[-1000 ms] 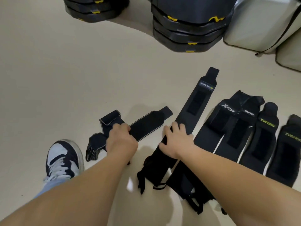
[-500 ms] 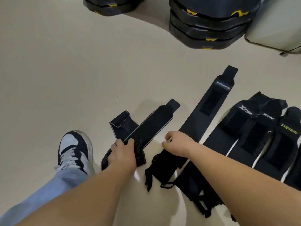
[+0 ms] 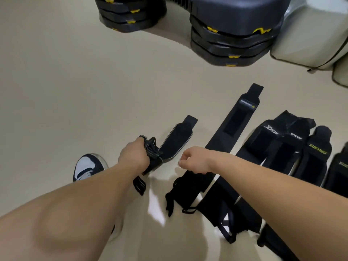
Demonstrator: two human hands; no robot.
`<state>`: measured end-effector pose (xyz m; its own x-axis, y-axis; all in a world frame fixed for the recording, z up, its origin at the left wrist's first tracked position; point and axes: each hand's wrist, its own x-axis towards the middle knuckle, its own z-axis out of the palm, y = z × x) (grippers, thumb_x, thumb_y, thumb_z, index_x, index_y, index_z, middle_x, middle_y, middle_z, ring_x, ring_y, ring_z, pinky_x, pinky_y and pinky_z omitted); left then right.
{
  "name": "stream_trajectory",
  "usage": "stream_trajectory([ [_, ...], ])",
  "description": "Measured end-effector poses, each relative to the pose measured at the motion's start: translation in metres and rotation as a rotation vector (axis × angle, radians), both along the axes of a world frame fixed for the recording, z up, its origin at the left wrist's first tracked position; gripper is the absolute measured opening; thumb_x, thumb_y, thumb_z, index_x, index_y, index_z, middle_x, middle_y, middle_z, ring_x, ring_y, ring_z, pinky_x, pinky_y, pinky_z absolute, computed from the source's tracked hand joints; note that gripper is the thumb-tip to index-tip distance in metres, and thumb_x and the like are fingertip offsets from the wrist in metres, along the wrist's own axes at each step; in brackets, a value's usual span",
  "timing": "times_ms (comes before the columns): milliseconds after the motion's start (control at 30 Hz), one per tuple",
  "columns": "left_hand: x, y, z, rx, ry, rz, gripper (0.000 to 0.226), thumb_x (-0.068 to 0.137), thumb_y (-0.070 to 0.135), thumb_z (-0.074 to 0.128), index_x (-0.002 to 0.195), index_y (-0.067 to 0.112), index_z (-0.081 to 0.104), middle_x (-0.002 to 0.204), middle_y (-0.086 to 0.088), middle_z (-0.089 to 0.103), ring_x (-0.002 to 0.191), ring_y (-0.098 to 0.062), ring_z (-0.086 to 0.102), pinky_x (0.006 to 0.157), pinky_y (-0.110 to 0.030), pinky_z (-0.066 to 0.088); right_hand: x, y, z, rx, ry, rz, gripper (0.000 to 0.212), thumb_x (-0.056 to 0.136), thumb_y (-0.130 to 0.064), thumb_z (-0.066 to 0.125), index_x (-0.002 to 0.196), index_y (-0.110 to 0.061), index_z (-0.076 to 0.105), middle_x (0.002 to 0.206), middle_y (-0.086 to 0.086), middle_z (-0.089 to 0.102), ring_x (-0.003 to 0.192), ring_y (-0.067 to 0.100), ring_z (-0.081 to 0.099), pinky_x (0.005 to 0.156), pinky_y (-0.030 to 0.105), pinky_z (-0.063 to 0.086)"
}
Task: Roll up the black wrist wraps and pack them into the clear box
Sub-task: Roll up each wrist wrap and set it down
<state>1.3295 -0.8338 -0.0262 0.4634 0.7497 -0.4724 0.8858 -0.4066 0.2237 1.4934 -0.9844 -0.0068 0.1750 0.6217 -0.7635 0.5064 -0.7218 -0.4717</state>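
Beige floor (image 3: 75,81); left hand (image 3: 132,157) gripping wrist wrap (image 3: 175,142) at bunched end; right hand (image 3: 192,159) curled, empty; best rolled tight, edges aligned.

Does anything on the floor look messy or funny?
A bit. The wraps on the right lie flat in a row, but the left hand grips a bunched wrap, and the ends under the right hand are crumpled, with straps sticking out. Nothing looks torn.
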Motion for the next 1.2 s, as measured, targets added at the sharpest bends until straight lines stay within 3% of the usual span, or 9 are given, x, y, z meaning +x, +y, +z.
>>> stream_trajectory([
  [167, 0.022, 0.007, 0.085, 0.059, -0.203, 0.005, 0.012, 0.086, 0.011, 0.055, 0.097, 0.013, 0.049, 0.089, -0.008, 0.06, 0.079, -0.03, 0.059, 0.062, -0.034, 0.044, -0.002, 0.002, 0.062, 0.09, 0.072, -0.208, 0.045, 0.108, -0.034, 0.048, 0.152, -0.024, 0.045, 0.128, 0.004, 0.063, 0.106, 0.023, 0.07, 0.094, 0.043, 0.062],
  [333, 0.03, -0.014, 0.196, 0.094, -0.412, -0.057, 0.01, 0.084, 0.011, 0.055, 0.087, 0.016, 0.047, 0.086, -0.006, 0.06, 0.081, -0.032, 0.06, 0.063, -0.035, 0.043, -0.015, -0.01, 0.145, 0.275, 0.108, -0.397, 0.082, 0.098, -0.026, 0.072, 0.165, -0.034, 0.025, 0.125, 0.004, 0.063, 0.114, 0.028, 0.067, 0.096, 0.044, 0.061],
  [433, 0.03, -0.042, 0.273, 0.036, -0.538, -0.127, 0.007, 0.084, 0.013, 0.058, 0.082, 0.015, 0.051, 0.084, -0.005, 0.061, 0.079, -0.027, 0.058, 0.061, -0.034, 0.041, -0.031, -0.028, 0.207, 0.424, 0.1, -0.428, 0.093, 0.09, -0.031, 0.084, 0.165, -0.029, 0.03, 0.157, 0.007, 0.046, 0.14, 0.024, 0.052, 0.105, 0.035, 0.05],
  [533, 0.022, -0.085, 0.348, -0.11, -0.689, -0.207, 0.007, 0.082, 0.01, 0.066, 0.08, 0.011, 0.059, 0.075, -0.003, 0.06, 0.07, -0.022, 0.053, 0.058, -0.03, 0.042, -0.045, -0.061, 0.274, 0.601, 0.141, -0.464, 0.063, 0.086, -0.018, 0.087, 0.142, -0.023, 0.06, 0.141, -0.003, 0.065, 0.126, 0.013, 0.063, 0.091, 0.014, 0.049],
  [700, -0.008, -0.153, 0.436, -0.27, -0.891, -0.259, 0.023, 0.079, 0.005, 0.079, 0.097, 0.016, 0.07, 0.083, 0.001, 0.072, 0.074, -0.014, 0.067, 0.065, -0.022, 0.053, -0.079, -0.145, 0.358, 0.805, 0.344, -0.65, 0.038, 0.093, -0.001, 0.075, 0.124, -0.021, 0.069, 0.114, 0.002, 0.08, 0.101, 0.018, 0.078, 0.073, 0.029, 0.061],
  [800, -0.02, -0.184, 0.456, -0.512, -1.037, -0.218, 0.037, 0.079, 0.006, 0.088, 0.112, 0.016, 0.072, 0.101, -0.002, 0.081, 0.095, -0.017, 0.077, 0.084, -0.03, 0.061, -0.096, -0.189, 0.385, 0.948, 0.491, -0.87, 0.033, 0.097, -0.003, 0.07, 0.127, -0.016, 0.067, 0.113, 0.008, 0.08, 0.1, 0.025, 0.079, 0.073, 0.035, 0.062],
  [900, -0.025, -0.213, 0.456, -0.739, -1.139, -0.144, 0.035, 0.086, 0.004, 0.083, 0.118, 0.009, 0.071, 0.109, -0.008, 0.08, 0.105, -0.023, 0.077, 0.096, -0.038, 0.061, -0.101, -0.218, 0.398, 1.008, 0.599, -1.031, 0.03, 0.103, -0.012, 0.061, 0.133, -0.012, 0.067, 0.121, 0.011, 0.078, 0.113, 0.029, 0.076, 0.091, 0.042, 0.059],
  [1067, -0.021, -0.242, 0.427, -0.82, -0.967, -0.142, 0.029, 0.093, 0.023, 0.073, 0.122, 0.018, 0.074, 0.119, -0.011, 0.076, 0.095, -0.013, 0.072, 0.076, -0.028, 0.054, -0.1, -0.249, 0.387, 1.059, 0.853, -1.277, 0.032, 0.105, -0.012, 0.054, 0.133, -0.003, 0.066, 0.122, 0.019, 0.077, 0.105, 0.031, 0.078, 0.086, 0.045, 0.06],
  [1200, -0.02, -0.247, 0.391, -1.019, -0.779, -0.15, 0.026, 0.099, 0.033, 0.063, 0.115, 0.014, 0.072, 0.091, -0.001, 0.075, 0.076, -0.012, 0.069, 0.066, -0.025, 0.05, -0.079, -0.26, 0.373, 1.037, 0.792, -1.293, 0.036, 0.1, -0.006, 0.055, 0.135, -0.001, 0.064, 0.125, 0.019, 0.076, 0.111, 0.032, 0.075, 0.088, 0.045, 0.059],
])
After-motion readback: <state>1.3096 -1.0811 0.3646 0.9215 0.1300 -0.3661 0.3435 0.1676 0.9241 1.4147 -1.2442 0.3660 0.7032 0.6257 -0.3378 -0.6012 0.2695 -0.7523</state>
